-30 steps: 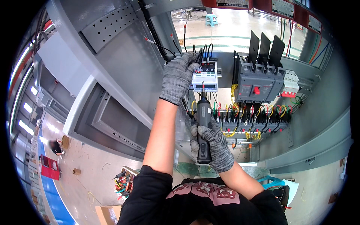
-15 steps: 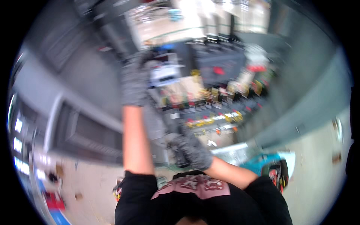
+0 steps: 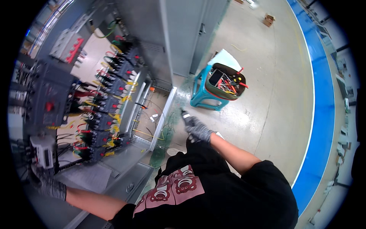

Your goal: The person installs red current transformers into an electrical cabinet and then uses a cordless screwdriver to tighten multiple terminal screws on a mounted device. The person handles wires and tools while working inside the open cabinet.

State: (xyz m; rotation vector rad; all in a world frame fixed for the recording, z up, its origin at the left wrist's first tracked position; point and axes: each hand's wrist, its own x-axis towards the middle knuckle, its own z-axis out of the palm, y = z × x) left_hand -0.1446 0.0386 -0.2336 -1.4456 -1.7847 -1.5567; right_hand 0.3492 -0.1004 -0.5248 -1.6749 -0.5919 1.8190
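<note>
My right hand point(image 3: 199, 130), in a grey knit glove, is closed around a dark cordless screwdriver point(image 3: 186, 116). Its thin tip points away from me, over the floor beside the cabinet's lower frame. At the far left, my gloved left hand point(image 3: 51, 187) reaches into the grey electrical cabinet, just below a white box-shaped device with a dark window point(image 3: 46, 154). Those fingers are in shadow, so their grip is unclear. Inside stand a large dark breaker with a red button point(image 3: 48, 106) and a row of smaller breakers point(image 3: 103, 126) with coloured wires.
On the right, a teal stool point(image 3: 207, 102) bears an open tool bag point(image 3: 225, 93) full of hand tools. An open cabinet door point(image 3: 183, 34) stands at the back. Loose wires lie in the cabinet's bottom frame point(image 3: 162, 124). A small cardboard box point(image 3: 268, 20) sits on the far floor.
The view has swung to the right, so the cabinet now lies left and the stool fully shows. The screwdriver stays in my right hand, now held out over the floor.
</note>
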